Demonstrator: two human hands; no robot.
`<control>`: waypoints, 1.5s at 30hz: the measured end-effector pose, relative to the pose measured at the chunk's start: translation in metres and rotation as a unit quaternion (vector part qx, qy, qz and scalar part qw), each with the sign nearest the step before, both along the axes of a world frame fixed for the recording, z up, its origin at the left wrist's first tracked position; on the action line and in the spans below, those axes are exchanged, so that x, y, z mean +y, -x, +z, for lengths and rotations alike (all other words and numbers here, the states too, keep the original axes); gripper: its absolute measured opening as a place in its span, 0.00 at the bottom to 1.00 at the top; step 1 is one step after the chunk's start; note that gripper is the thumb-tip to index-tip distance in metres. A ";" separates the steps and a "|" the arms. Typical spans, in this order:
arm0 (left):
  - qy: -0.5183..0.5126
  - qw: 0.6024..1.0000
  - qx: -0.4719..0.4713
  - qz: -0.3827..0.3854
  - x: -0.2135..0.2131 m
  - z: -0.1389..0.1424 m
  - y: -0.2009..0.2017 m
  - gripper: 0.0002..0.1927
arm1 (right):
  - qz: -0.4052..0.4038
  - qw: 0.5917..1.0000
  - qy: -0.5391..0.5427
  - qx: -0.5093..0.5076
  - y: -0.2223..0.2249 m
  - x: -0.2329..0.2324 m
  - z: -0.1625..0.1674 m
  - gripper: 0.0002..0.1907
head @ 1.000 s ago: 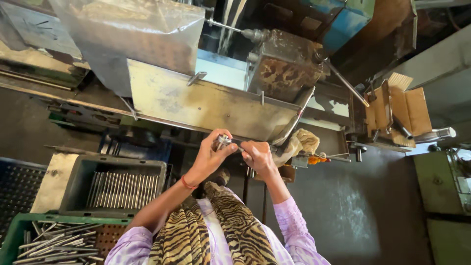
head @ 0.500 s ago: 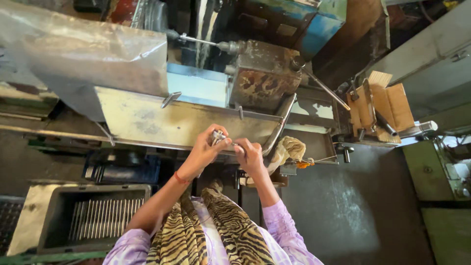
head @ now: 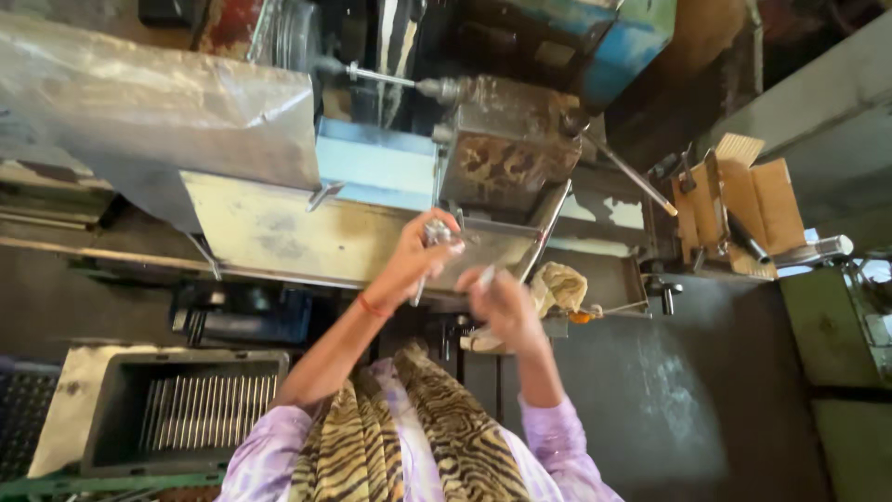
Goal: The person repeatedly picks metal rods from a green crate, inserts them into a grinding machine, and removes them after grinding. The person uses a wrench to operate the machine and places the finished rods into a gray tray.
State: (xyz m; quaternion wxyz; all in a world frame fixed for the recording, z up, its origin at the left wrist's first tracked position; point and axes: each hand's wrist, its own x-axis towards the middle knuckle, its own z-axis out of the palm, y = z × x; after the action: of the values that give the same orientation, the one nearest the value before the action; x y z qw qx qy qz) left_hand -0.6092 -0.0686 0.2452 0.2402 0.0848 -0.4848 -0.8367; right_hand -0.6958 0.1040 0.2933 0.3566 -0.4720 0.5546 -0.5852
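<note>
My left hand [head: 416,260] is raised in front of the machine and grips a small silvery metal fitting [head: 436,231] with a thin rod [head: 420,288] hanging down from it. My right hand [head: 497,299] sits just to the right and lower, closed around a short thin metal rod [head: 485,277]. The two hands are a little apart. Both are over the front edge of a worn metal machine housing [head: 307,244]. My sleeves are lilac, and a tiger-striped scarf [head: 437,437] hangs below.
A grey bin [head: 111,409] of several long metal rods [head: 200,411] stands at lower left. A crumpled cloth [head: 556,286] lies right of my hands. Cardboard [head: 743,200] leans at the right. A plastic sheet [head: 158,112] covers the machine's upper left; a drill spindle [head: 409,84] sits above.
My hands have parted: the left rose with the metal fitting, the right dropped slightly with a short rod. The view shifted right and downward over the machine.
</note>
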 end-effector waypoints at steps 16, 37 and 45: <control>-0.219 0.967 -0.011 -0.132 -0.023 -0.030 -0.009 0.16 | -0.163 0.926 0.055 0.335 0.056 -0.025 -0.067 0.06; 0.063 0.992 -0.072 0.082 -0.009 -0.004 0.006 0.08 | -0.246 0.877 0.118 0.394 0.053 -0.054 -0.088 0.18; 0.200 0.962 -0.076 0.171 0.017 -0.013 0.000 0.10 | -0.112 0.884 0.160 0.425 0.070 -0.029 -0.081 0.28</control>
State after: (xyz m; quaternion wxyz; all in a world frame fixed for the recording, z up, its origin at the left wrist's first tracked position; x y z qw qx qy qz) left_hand -0.6091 -0.0513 0.2325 0.3540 0.1796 -0.6371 -0.6607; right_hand -0.7658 0.0753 0.2119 -0.0616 -0.6609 0.6012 -0.4449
